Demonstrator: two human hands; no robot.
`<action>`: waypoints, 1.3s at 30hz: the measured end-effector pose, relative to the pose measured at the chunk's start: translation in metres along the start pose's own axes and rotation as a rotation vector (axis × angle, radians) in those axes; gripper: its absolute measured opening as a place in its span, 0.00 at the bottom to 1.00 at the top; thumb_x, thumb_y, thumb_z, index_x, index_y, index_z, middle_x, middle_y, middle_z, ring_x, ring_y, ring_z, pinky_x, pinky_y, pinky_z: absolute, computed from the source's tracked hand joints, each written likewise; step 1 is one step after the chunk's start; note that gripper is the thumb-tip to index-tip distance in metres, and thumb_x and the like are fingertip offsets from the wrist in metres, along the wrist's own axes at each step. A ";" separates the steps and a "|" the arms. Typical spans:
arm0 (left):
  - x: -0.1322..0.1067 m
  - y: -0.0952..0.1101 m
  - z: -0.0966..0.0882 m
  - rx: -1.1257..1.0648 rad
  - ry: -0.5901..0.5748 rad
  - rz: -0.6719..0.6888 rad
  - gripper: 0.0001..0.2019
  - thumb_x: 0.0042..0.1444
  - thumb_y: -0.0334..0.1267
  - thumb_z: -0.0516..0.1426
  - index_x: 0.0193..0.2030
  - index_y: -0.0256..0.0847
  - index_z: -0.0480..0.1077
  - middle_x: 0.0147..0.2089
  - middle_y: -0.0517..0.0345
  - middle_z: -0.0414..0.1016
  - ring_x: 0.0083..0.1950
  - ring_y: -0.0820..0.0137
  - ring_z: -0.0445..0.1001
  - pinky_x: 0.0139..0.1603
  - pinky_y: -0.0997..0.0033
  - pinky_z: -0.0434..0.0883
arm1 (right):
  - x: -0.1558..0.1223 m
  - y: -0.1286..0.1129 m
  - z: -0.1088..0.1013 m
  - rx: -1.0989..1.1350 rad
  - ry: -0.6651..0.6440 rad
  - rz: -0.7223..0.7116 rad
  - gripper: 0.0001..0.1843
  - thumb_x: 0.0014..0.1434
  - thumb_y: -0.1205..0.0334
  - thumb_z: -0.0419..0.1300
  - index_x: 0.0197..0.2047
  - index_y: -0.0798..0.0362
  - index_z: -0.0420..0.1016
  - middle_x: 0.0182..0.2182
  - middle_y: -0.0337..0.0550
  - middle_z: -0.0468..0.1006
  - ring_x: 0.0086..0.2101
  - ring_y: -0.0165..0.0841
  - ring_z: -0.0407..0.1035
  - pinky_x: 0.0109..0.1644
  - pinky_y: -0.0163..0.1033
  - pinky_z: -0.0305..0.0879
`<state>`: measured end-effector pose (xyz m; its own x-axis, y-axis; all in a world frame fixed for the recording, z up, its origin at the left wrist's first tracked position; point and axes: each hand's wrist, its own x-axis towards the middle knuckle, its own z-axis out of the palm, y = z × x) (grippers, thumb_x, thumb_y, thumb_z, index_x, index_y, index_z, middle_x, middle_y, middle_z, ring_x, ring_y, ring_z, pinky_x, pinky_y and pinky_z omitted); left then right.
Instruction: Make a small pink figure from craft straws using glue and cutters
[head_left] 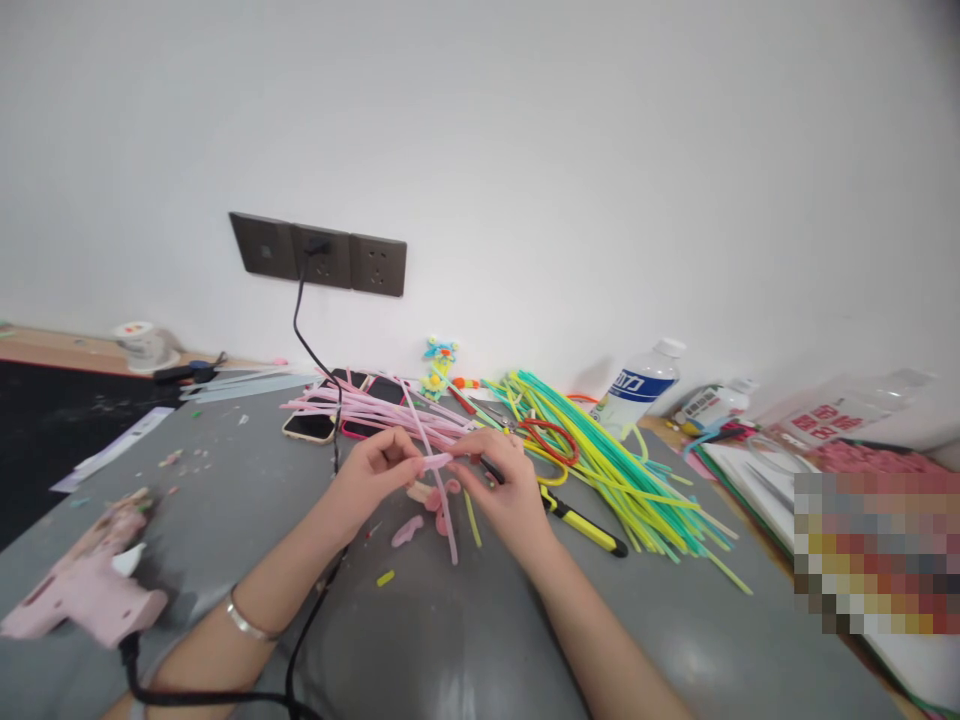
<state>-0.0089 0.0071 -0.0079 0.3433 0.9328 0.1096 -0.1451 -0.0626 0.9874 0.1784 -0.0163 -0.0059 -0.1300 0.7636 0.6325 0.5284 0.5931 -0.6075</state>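
My left hand [386,475] pinches a short, folded piece of a pink pipe cleaner [435,461] between thumb and fingertips. From the other side, the fingers of my right hand [506,485] are closed on the same piece. A long pink strand [452,535] crosses at that spot and hangs down toward the table. Just beneath lie curled pink pipe cleaner pieces [439,505] and a small pink loop [407,531]. A dark tip shows by my right fingers; whether it is held, I cannot tell. Beside that hand is a yellow-and-black utility knife [585,525].
Pink pipe cleaners [360,408] lie over phones [309,427] at the back. Green and yellow ones [615,460] spread rightward near a bottle [637,385]. A pink glue gun [97,590] rests at left, its black cord [217,697] crossing below my left arm toward the wall sockets [322,256].
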 end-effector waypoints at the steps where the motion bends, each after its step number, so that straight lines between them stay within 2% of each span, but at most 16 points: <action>1: 0.000 -0.001 0.000 -0.017 -0.004 -0.007 0.10 0.52 0.39 0.63 0.27 0.38 0.68 0.25 0.65 0.67 0.27 0.75 0.63 0.30 0.76 0.61 | 0.000 -0.001 0.000 -0.012 0.004 -0.032 0.03 0.60 0.66 0.64 0.37 0.49 0.77 0.34 0.40 0.81 0.36 0.36 0.72 0.42 0.44 0.55; 4: 0.000 -0.002 -0.001 -0.048 -0.014 -0.008 0.10 0.52 0.39 0.63 0.27 0.38 0.68 0.25 0.65 0.67 0.27 0.76 0.63 0.30 0.77 0.61 | -0.001 -0.002 -0.001 -0.019 0.026 -0.095 0.03 0.60 0.66 0.64 0.38 0.48 0.77 0.34 0.40 0.82 0.38 0.38 0.74 0.43 0.45 0.54; 14: -0.001 -0.001 0.000 -0.066 -0.017 -0.022 0.11 0.52 0.40 0.63 0.27 0.38 0.67 0.25 0.65 0.66 0.27 0.76 0.63 0.31 0.76 0.61 | -0.001 -0.004 -0.001 -0.093 0.068 -0.178 0.04 0.60 0.68 0.63 0.36 0.49 0.77 0.33 0.40 0.80 0.36 0.36 0.74 0.42 0.44 0.52; 23: -0.003 0.003 0.001 -0.033 -0.002 -0.021 0.12 0.50 0.41 0.65 0.26 0.38 0.68 0.25 0.64 0.66 0.28 0.75 0.63 0.31 0.76 0.62 | 0.000 -0.003 -0.001 0.032 0.011 0.016 0.03 0.60 0.65 0.63 0.33 0.49 0.75 0.32 0.40 0.80 0.33 0.36 0.72 0.42 0.44 0.56; 32: -0.002 -0.002 0.000 -0.072 -0.014 -0.053 0.11 0.50 0.41 0.65 0.27 0.37 0.70 0.25 0.63 0.70 0.28 0.75 0.67 0.32 0.76 0.64 | -0.002 -0.002 -0.001 -0.008 0.031 -0.009 0.03 0.62 0.65 0.61 0.35 0.49 0.75 0.32 0.40 0.80 0.34 0.36 0.73 0.44 0.45 0.53; 39: -0.002 -0.002 0.000 -0.125 -0.098 -0.153 0.12 0.51 0.44 0.65 0.28 0.37 0.71 0.26 0.60 0.74 0.29 0.72 0.72 0.35 0.72 0.68 | -0.002 0.000 -0.001 -0.041 0.041 -0.038 0.04 0.62 0.67 0.61 0.36 0.49 0.75 0.33 0.39 0.81 0.34 0.36 0.73 0.43 0.44 0.52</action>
<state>-0.0089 0.0050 -0.0103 0.4574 0.8889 -0.0237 -0.1963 0.1270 0.9723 0.1795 -0.0185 -0.0065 -0.1162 0.7292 0.6744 0.5576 0.6098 -0.5632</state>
